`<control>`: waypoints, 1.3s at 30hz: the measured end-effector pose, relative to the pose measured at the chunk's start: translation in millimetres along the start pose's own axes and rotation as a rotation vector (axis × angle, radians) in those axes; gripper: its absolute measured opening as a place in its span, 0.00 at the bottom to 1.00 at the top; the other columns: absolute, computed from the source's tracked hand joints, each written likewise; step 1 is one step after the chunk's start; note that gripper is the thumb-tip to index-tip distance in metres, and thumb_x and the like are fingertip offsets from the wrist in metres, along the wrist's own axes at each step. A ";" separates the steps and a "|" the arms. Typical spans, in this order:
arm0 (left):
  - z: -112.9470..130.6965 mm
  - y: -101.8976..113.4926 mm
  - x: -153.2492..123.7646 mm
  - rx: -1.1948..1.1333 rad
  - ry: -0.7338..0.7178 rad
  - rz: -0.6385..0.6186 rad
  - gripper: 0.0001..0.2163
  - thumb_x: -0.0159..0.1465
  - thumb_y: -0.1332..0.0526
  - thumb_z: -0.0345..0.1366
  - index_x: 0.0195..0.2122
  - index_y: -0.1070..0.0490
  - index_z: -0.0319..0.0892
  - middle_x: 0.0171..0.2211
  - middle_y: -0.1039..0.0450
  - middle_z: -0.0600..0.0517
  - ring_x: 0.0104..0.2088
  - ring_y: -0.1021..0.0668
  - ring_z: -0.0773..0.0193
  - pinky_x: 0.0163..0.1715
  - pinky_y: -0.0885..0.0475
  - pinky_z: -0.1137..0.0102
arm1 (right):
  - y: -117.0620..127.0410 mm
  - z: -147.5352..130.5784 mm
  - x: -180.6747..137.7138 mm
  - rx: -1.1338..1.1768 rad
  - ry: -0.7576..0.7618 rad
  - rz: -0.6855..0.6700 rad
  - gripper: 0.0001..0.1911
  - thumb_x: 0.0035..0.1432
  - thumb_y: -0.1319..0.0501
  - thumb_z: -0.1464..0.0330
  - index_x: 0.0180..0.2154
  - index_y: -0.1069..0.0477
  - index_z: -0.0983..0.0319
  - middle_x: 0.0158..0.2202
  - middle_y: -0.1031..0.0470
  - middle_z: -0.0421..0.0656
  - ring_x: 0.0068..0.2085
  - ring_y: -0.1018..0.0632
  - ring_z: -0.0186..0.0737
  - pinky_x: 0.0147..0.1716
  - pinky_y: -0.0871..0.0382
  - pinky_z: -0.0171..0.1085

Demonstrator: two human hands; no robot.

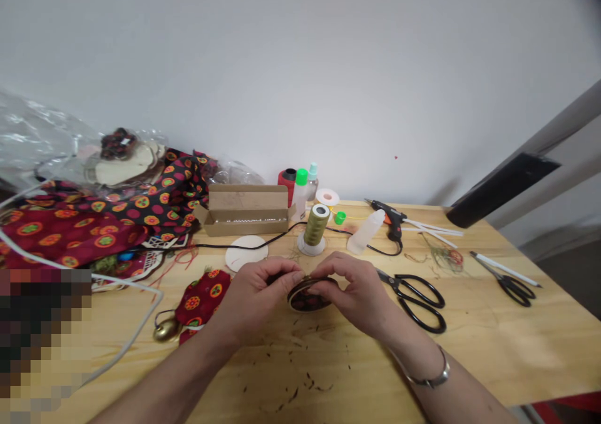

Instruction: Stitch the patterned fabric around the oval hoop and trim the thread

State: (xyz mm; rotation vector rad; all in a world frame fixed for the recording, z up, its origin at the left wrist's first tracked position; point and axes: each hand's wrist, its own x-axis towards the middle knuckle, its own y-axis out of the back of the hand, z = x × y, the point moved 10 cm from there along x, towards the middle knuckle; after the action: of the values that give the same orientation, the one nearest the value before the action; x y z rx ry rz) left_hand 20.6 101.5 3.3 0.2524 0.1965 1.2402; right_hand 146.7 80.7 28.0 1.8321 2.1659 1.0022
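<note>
Between my two hands is a small round fabric-covered disc (305,302), dark on its face with a pale rim, tilted above the table. My left hand (265,292) pinches its left edge between thumb and fingertips. My right hand (352,289) grips the right side, its thumb across the face. Fingers cover part of the disc. Just beyond stands an olive thread spool (316,225). Black-handled scissors (420,299) lie beside my right wrist. Near my left forearm are a red patterned fabric piece (204,295) and a brass bell (166,330).
An open cardboard box (246,214), a white disc (246,253), a green-capped bottle (300,192) and an uncapped white bottle (367,231) stand or lie behind my hands. A glue gun (390,223) rests at back right. Patterned cloth (94,230) heaps at left; a white cable crosses there.
</note>
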 end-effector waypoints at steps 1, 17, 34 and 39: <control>-0.1 0.0 0.1 -0.002 0.001 0.000 0.09 0.56 0.40 0.39 0.28 0.22 0.41 0.25 0.24 0.53 0.29 0.25 0.63 0.30 0.30 0.72 | 0.2 -0.1 0.1 -0.002 0.002 0.002 0.02 0.52 0.37 0.71 0.31 0.26 0.59 0.29 0.25 0.40 0.31 0.25 0.35 0.32 0.30 0.34; 2.6 -3.3 -0.7 0.078 -0.064 -0.013 0.05 0.57 0.39 0.34 0.28 0.24 0.41 0.26 0.24 0.54 0.28 0.26 0.66 0.30 0.31 0.75 | -2.1 -0.1 -0.3 0.012 -0.002 -0.026 0.03 0.51 0.36 0.72 0.31 0.25 0.60 0.28 0.26 0.40 0.32 0.26 0.35 0.32 0.31 0.33; 6.3 -4.4 -1.9 0.068 -0.220 0.000 0.06 0.58 0.39 0.32 0.30 0.22 0.42 0.29 0.24 0.52 0.32 0.24 0.65 0.33 0.30 0.73 | -2.6 -1.7 -0.4 0.011 0.056 -0.025 0.03 0.52 0.36 0.73 0.31 0.26 0.60 0.28 0.27 0.40 0.32 0.26 0.34 0.32 0.32 0.32; 1.3 -8.9 -2.3 0.080 -0.157 -0.057 0.07 0.60 0.41 0.34 0.31 0.23 0.42 0.30 0.22 0.53 0.32 0.24 0.65 0.32 0.30 0.73 | -2.0 -1.5 0.6 0.004 0.049 -0.020 0.03 0.52 0.36 0.74 0.31 0.26 0.61 0.28 0.27 0.40 0.31 0.26 0.34 0.32 0.32 0.32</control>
State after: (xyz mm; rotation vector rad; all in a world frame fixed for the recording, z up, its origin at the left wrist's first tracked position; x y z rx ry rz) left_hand 28.4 96.5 1.9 0.4087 0.1171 1.1521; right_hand 144.2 80.5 28.3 1.8030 2.2113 1.0503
